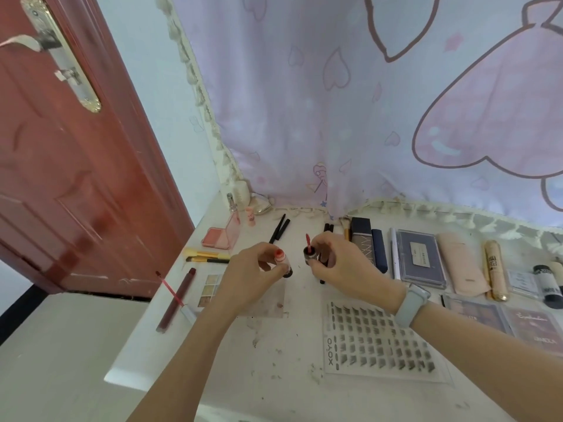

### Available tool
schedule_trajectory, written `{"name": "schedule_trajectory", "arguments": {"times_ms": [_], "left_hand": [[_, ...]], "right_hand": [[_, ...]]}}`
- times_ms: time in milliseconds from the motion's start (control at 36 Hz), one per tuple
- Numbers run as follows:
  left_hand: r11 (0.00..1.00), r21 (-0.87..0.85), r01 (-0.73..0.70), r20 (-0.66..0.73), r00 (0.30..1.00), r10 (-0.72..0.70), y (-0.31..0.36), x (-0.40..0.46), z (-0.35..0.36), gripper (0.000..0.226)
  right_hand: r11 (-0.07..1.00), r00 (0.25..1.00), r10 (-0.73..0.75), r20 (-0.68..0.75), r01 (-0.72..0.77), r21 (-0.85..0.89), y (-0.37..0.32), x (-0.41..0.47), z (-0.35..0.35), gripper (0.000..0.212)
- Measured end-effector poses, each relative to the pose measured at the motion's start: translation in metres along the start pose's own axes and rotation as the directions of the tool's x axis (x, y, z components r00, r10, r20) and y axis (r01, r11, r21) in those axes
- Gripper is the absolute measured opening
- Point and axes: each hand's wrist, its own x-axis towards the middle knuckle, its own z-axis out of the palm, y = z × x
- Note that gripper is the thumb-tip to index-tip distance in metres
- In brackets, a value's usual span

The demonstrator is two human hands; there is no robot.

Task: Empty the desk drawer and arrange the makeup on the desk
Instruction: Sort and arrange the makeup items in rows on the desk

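- Over the middle of the desk (pixel 274 376), the left hand (pixel 253 272) pinches an open lip-gloss tube (pixel 282 261), fingers curled round it, red mouth turned up.
- Just right of it, the right hand (pixel 338 263) grips the cap (pixel 310 254), fingers curled round it; the wand (pixel 307 241) stands up, tip wet and pink.
- Risk: the wand tip could brush a finger or the desk and smear, since tube and cap are held close but apart.
- Risk: a tilt of the uncapped tube could drip; the desk near the hands already looks stained and crumbed.
- Risk: a forearm could sweep the lash sheet (pixel 380 342) lying near, right under the right wrist.
- Makeup lies spread: brushes (pixel 207 256) and blush (pixel 219 237) to the left, palettes (pixel 422 258) and tubes in a row to the right.
- Hidden: no drawer is in view, so whether it is emptied cannot be told.
- The tube's lower end is covered by the left fingers; items at the right edge are cut off; most labels are too small to read.
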Motion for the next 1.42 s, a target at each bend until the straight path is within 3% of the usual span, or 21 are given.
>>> {"name": "schedule_trajectory", "arguments": {"times_ms": [278,500,694,944,1111,1194,1306,1417], "left_hand": [[0.991,0.135,-0.006,0.101,0.995,-0.008,-0.009,-0.052,-0.03,0.021],[0.992,0.103,0.071,-0.016,0.997,-0.07,-0.029,-0.093,-0.052,0.025],[0.975,0.186,0.12,-0.063,0.992,-0.11,-0.043,-0.113,-0.062,0.018],[0.984,0.148,0.104,-0.107,0.99,-0.088,-0.046,-0.115,-0.06,0.018],[0.988,0.103,0.119,-0.144,0.984,-0.104,-0.045,-0.118,-0.057,0.041],[0.993,0.085,0.08,-0.216,0.975,-0.06,-0.04,-0.122,-0.06,0.047],[0.998,0.059,0.015,-0.36,0.933,0.007,-0.018,-0.117,-0.061,0.04],[0.997,-0.003,-0.071,-0.369,0.927,0.065,0.017,-0.106,-0.041,0.028]], "right_hand": [[0.994,0.992,-0.081,0.095,0.073,0.085,-0.028,-0.037,0.014,0.012],[0.996,0.973,-0.066,0.22,0.053,0.067,-0.052,-0.053,0.053,0.011],[0.995,0.977,-0.07,0.202,0.082,-0.051,-0.068,-0.053,0.094,0.019],[0.983,0.984,-0.047,0.174,0.076,-0.165,-0.072,-0.043,0.11,0.023],[0.982,0.977,-0.078,0.2,0.109,-0.152,-0.069,-0.047,0.103,0.042],[0.977,0.983,-0.127,0.133,0.147,-0.152,-0.064,-0.047,0.081,0.036],[0.883,0.975,-0.219,0.032,0.212,-0.419,-0.044,-0.024,0.033,0.028],[0.608,0.955,-0.141,0.261,0.292,-0.738,-0.016,0.001,0.0,0.04]]}}
